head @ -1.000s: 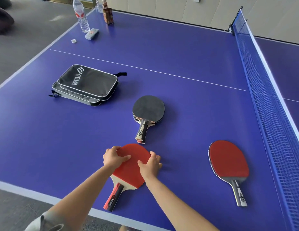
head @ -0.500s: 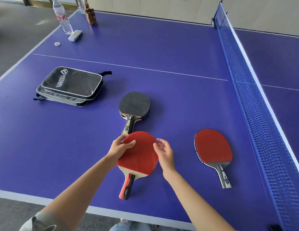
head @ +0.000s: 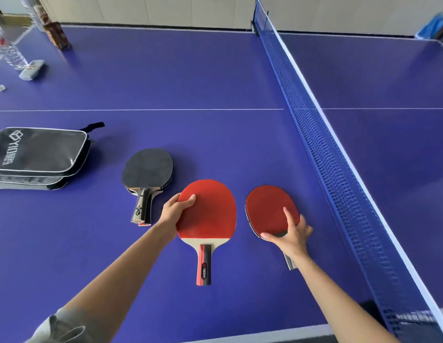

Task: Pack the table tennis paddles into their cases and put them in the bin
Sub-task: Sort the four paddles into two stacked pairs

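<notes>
Table (head: 215, 78): paddles (head: 210, 211) under hands (head: 174, 211).

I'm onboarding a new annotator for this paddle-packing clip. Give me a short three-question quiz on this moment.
1. True or false: the left hand grips the blade edge of the red-handled paddle.
2. Which is the right hand touching? A) the black-faced paddles B) the red paddle near the net C) the black cases
3. Fill in: the cases lie to the ____ of the black-faced paddles.

Key
1. True: thumb on the red face, fingers under the edge.
2. B: its spread fingers lie on the lower blade, above the handle.
3. Left; no paddle is packed yet.
</notes>
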`<action>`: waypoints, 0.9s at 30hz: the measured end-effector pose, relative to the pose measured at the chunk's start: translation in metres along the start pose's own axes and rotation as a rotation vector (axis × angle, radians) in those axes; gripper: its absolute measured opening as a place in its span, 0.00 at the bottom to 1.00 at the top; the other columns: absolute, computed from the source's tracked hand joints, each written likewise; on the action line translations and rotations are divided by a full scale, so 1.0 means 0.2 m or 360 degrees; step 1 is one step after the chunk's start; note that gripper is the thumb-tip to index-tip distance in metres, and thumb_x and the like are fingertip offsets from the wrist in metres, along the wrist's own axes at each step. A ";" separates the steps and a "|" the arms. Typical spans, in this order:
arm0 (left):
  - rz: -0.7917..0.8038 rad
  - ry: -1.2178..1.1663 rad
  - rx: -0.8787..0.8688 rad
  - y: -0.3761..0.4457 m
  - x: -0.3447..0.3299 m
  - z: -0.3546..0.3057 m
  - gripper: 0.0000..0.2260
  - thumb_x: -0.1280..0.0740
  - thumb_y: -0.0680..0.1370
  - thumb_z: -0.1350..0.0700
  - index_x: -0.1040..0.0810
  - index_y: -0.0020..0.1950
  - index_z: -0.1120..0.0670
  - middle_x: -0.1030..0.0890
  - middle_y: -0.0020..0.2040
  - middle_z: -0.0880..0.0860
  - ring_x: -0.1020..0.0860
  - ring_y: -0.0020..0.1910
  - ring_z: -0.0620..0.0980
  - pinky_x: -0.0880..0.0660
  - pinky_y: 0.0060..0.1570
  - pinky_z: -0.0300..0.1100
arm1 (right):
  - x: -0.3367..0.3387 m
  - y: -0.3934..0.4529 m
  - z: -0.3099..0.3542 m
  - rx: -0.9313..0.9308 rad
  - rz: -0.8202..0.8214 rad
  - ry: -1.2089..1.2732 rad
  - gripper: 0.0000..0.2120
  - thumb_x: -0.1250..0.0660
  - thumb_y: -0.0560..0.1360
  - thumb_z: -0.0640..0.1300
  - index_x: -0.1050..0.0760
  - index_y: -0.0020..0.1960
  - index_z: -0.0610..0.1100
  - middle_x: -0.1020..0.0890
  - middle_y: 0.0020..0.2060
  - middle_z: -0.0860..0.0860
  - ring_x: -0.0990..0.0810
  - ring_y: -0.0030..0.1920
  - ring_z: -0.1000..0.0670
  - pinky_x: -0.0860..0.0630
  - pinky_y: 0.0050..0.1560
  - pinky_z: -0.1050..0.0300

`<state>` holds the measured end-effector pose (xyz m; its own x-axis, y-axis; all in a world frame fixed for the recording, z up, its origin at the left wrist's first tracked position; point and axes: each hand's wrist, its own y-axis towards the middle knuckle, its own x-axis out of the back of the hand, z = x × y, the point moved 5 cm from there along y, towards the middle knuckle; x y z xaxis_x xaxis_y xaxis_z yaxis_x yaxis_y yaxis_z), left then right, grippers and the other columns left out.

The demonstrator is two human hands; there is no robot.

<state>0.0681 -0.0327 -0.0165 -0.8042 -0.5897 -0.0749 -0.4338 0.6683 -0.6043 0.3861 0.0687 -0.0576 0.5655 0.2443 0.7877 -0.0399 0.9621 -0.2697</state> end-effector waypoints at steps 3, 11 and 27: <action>-0.0015 -0.0019 0.0033 0.05 0.00 -0.02 0.08 0.27 0.71 0.52 0.20 0.49 0.50 0.17 0.46 0.50 0.21 0.43 0.50 0.26 0.38 0.42 | -0.04 0.02 0.04 0.0023 -0.0076 -0.0005 0.51 0.20 0.55 0.60 0.39 0.73 0.55 0.42 0.71 0.40 0.42 0.65 0.36 0.36 0.66 0.42; -0.0072 -0.0077 0.0083 0.19 0.08 -0.07 0.08 0.27 0.72 0.53 0.20 0.50 0.50 0.17 0.48 0.51 0.21 0.45 0.51 0.25 0.41 0.44 | -0.24 0.09 0.36 0.0136 -0.0214 0.0053 0.51 0.22 0.53 0.66 0.36 0.70 0.49 0.38 0.65 0.37 0.38 0.59 0.38 0.35 0.63 0.42; -0.0110 -0.0095 0.0099 0.49 0.08 -0.26 0.04 0.27 0.72 0.53 0.19 0.45 0.49 0.17 0.45 0.51 0.21 0.43 0.51 0.24 0.41 0.44 | -0.34 0.41 0.73 0.0011 0.0065 0.0221 0.20 0.38 0.76 0.58 0.28 0.62 0.48 0.34 0.64 0.44 0.35 0.64 0.40 0.33 0.62 0.46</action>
<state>-0.0085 0.0461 -0.0359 -0.7469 -0.6604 -0.0775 -0.4597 0.5970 -0.6575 0.2242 0.1475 -0.0527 0.6718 0.2644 0.6919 -0.0704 0.9527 -0.2957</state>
